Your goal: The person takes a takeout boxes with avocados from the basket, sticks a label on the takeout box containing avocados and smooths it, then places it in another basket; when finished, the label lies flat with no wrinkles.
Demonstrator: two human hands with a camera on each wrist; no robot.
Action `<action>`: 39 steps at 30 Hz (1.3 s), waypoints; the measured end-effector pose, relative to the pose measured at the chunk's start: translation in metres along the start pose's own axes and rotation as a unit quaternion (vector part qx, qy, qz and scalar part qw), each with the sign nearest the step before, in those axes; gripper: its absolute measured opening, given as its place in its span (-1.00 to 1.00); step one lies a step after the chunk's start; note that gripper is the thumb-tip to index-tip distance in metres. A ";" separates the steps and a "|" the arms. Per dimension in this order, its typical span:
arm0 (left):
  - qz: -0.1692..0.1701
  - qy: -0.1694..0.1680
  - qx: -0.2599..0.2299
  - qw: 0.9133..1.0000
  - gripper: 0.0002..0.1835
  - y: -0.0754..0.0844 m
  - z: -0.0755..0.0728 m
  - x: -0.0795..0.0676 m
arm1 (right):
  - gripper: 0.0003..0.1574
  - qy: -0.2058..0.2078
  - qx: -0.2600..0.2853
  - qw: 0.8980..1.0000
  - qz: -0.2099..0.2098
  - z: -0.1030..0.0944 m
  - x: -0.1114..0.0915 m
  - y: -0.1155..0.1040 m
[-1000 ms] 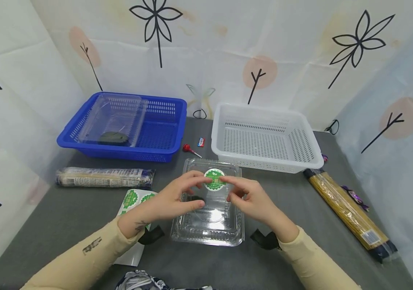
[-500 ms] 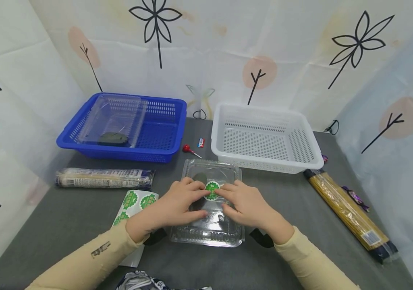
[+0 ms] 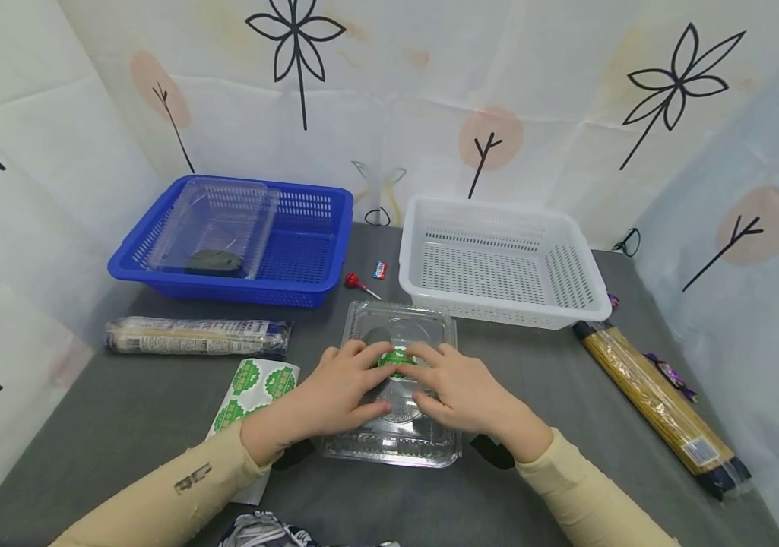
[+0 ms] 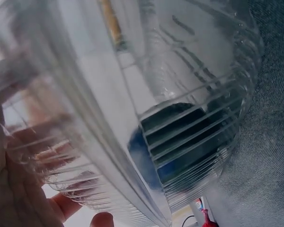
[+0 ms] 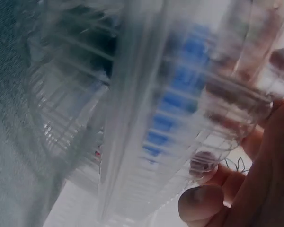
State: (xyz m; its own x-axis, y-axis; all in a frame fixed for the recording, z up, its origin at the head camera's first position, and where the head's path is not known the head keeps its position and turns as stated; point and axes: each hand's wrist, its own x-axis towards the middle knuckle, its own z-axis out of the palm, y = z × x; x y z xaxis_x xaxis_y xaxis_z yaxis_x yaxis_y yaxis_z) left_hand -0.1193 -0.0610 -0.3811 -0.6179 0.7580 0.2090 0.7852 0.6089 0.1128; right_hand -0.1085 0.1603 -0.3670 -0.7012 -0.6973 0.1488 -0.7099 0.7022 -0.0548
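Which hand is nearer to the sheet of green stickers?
Left. The left hand, over the left part of the clear container, is just right of the sticker sheet; the right hand, over the container's right part, is farther away.

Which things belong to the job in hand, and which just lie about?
Likely in use:
clear rectangular plastic box
round green-and-white sticker
white sheet of green stickers

Apparently lying about:
red round lollipop
long yellow wrapped packet
blue plastic basket
white plastic basket
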 end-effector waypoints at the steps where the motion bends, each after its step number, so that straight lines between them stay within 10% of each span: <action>1: 0.001 -0.001 0.001 1.000 -0.43 0.000 0.000 0.000 | -0.51 0.002 -0.004 1.000 -0.009 0.000 0.000 0.001; 18: -0.008 0.035 -0.016 0.999 -0.48 -0.001 0.003 -0.003 | -0.64 0.067 0.015 0.995 -0.073 0.003 -0.005 0.013; 24: -0.030 0.080 -0.098 0.992 -0.61 -0.004 0.006 -0.011 | -0.85 0.196 0.155 0.968 0.027 0.001 -0.021 0.035; 27: -0.078 0.114 -0.181 0.974 -0.63 -0.005 0.007 -0.018 | -0.86 0.316 0.262 0.895 0.173 0.002 -0.035 0.058; 32: -0.192 0.140 -0.317 0.918 -0.40 -0.003 0.007 -0.031 | -0.70 0.473 0.345 0.709 0.394 0.005 -0.060 0.106; 36: -0.258 0.121 -0.390 0.876 -0.26 -0.002 0.007 -0.036 | -0.49 0.505 0.353 0.601 0.510 0.008 -0.078 0.137; 39: -0.288 0.105 -0.419 0.854 -0.21 -0.002 0.008 -0.037 | -0.30 0.479 0.407 0.538 0.562 0.007 -0.087 0.152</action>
State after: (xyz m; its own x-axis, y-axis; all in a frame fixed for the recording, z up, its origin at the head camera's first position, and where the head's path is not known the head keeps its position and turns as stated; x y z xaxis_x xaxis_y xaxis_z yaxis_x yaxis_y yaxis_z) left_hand -0.0982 -0.0887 -0.3968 -0.9601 0.2763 0.0430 0.1605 0.4187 0.8938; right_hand -0.1560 0.3271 -0.3950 -0.6384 0.7696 -0.0101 0.0584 0.0354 -0.9977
